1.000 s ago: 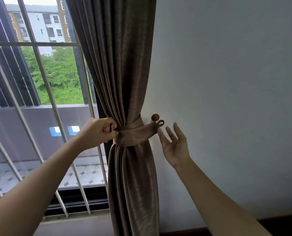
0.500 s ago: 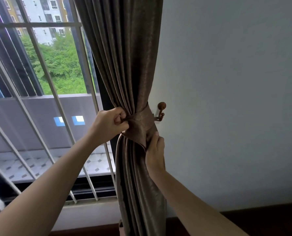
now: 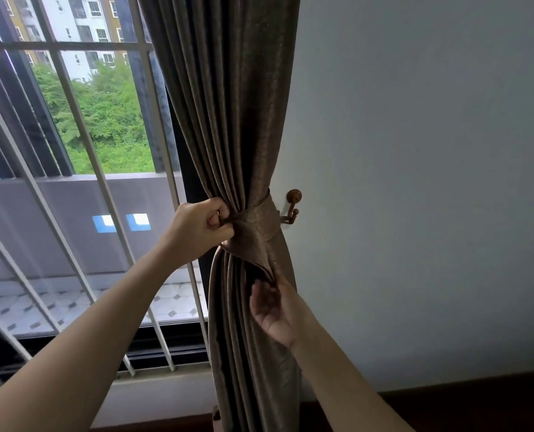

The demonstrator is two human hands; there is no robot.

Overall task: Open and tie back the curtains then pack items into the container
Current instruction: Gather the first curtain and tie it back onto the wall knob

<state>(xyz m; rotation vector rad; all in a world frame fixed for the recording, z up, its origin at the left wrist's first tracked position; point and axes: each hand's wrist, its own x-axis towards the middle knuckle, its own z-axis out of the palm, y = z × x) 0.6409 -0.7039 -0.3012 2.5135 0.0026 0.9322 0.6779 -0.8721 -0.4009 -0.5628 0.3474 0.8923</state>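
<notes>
A brown curtain [image 3: 228, 104] hangs gathered beside the window, cinched at mid-height by a matching tieback band [image 3: 261, 224]. The band runs to a round-knobbed wooden hook [image 3: 293, 202] on the wall. My left hand [image 3: 198, 227] is shut on the band's left end, pressed against the curtain's edge. Below the band, my right hand [image 3: 276, 310] pinches a fold of the curtain, palm toward me. No container or items for packing are in view.
A white-barred window [image 3: 82, 169] fills the left side, with a balcony, trees and buildings beyond. The plain white wall [image 3: 415, 182] is on the right, with dark skirting [image 3: 462, 406] at the bottom. The window sill runs below my left forearm.
My right hand went from open near the hook to the curtain, then slid lower and now pinches a fold beneath the band. My left hand kept its grip on the band.
</notes>
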